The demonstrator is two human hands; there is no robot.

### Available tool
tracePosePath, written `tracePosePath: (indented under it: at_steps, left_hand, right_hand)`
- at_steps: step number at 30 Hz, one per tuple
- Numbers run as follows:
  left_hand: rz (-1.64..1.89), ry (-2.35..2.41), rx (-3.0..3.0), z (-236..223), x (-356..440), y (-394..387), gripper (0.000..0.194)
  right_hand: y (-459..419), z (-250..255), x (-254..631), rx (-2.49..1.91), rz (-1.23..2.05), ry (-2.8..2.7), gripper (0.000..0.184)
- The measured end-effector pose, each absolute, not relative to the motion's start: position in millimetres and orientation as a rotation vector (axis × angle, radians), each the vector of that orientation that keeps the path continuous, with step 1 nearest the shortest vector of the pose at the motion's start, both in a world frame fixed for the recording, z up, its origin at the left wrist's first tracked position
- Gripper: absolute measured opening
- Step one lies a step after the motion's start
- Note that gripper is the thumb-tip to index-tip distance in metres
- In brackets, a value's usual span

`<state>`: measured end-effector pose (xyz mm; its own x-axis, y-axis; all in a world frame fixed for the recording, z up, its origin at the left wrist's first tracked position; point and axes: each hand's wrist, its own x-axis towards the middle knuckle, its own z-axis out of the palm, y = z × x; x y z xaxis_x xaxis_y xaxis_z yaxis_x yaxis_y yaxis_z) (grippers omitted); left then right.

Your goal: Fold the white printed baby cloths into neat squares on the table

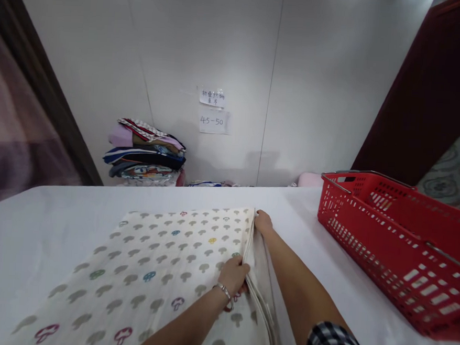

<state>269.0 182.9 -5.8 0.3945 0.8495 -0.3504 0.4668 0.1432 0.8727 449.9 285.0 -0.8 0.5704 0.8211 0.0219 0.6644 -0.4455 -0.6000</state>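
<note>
A cream cloth [156, 272] printed with grey and coloured mushrooms lies spread on the white table, its layers gathered along the right edge. My left hand [234, 275], with a bracelet at the wrist, has its fingers closed on that layered edge about midway along. Farther back, my right hand [263, 223] grips the far right corner of the same cloth. Part of its fingers is hidden behind the fabric. Between the hands the edge stands slightly raised, and a plain pale layer shows to its right.
On the right of the white-covered table [65, 219] stands a red plastic basket [374, 256] with metal handles. Behind the table, at the left, rises a stack of folded clothes [147, 153]. Two paper notes [214, 122] are stuck to the wall.
</note>
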Motion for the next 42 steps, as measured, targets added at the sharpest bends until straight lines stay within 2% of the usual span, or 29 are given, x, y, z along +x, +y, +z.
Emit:
tracePosePath:
  at_steps: [7,12,16,24,35,39,42]
  left_hand:
    - [0.396,1.213,1.506,-12.1,269.5,184.8,0.007]
    - [0.367,1.219,1.531,-6.4,269.7,184.2,0.007]
    - [0.331,1.241,1.577,0.6,269.4,184.3,0.008]
    - [0.217,1.283,1.679,10.3,274.7,185.8,0.012]
    - [0.078,1.415,2.024,32.0,294.7,172.1,0.029]
    - [0.081,1.491,2.101,33.6,302.2,164.6,0.044]
    - [0.061,1.525,2.134,34.1,306.7,160.3,0.047]
  right_hand:
    - [286.4,3.6,453.0,-2.253,0.376,-1.195,0.039]
    - [261.8,8.0,454.3,-2.200,0.482,-1.252,0.053]
    - [209.8,8.3,441.1,-2.111,0.629,-1.278,0.066]
    - [79.5,-10.4,400.8,-1.782,1.008,-1.067,0.073]
    - [58.6,-19.8,377.8,-1.459,0.729,-0.833,0.058]
    - [56.4,-25.0,381.9,-1.366,0.770,-0.814,0.056]
    - [56.2,-25.2,385.0,-1.315,0.835,-0.805,0.054]
